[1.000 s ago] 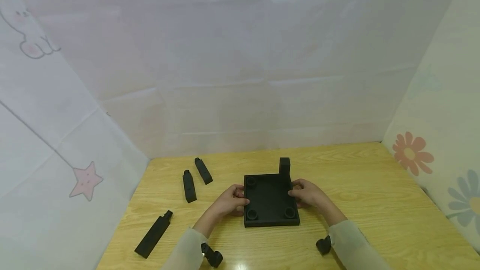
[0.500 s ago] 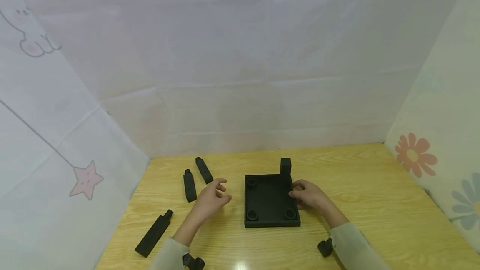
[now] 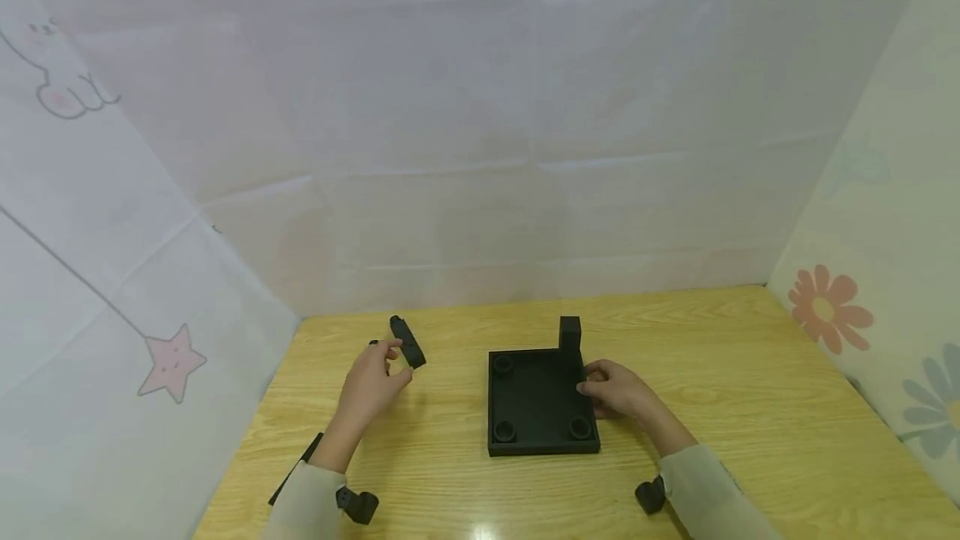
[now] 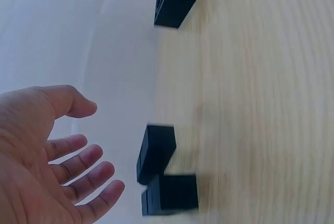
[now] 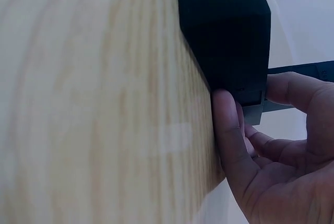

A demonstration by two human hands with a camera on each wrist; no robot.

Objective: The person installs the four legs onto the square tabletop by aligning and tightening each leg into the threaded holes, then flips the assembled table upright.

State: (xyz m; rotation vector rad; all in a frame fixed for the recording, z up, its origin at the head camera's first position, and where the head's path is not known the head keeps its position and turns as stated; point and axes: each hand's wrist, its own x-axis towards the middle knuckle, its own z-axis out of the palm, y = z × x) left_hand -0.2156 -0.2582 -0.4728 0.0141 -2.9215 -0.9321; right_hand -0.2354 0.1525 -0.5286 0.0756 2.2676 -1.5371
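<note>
A black square tray [image 3: 536, 398] with round sockets in three corners lies on the wooden table. From its back right corner rises a black square post [image 3: 570, 336]. My right hand [image 3: 615, 387] pinches the tray's right edge, thumb on the rim, as the right wrist view shows close up. My left hand [image 3: 371, 382], thumb and fingers apart and holding nothing, hovers over the left side. Two loose black posts lie by it: the farther post [image 3: 406, 342] just past its fingertips, the nearer one mostly hidden behind the hand. Both block ends [image 4: 156, 148] show in the left wrist view.
A third loose post [image 3: 296, 467] lies at the table's front left, partly covered by the left forearm. Pale cloth [image 3: 450, 148] hangs behind the table and at both sides. A small black device [image 3: 356, 504] sits on the left sleeve, another [image 3: 651, 494] on the right.
My left hand has let go of the tray's left edge and moved left to the loose posts. My right hand and the tray have stayed in place.
</note>
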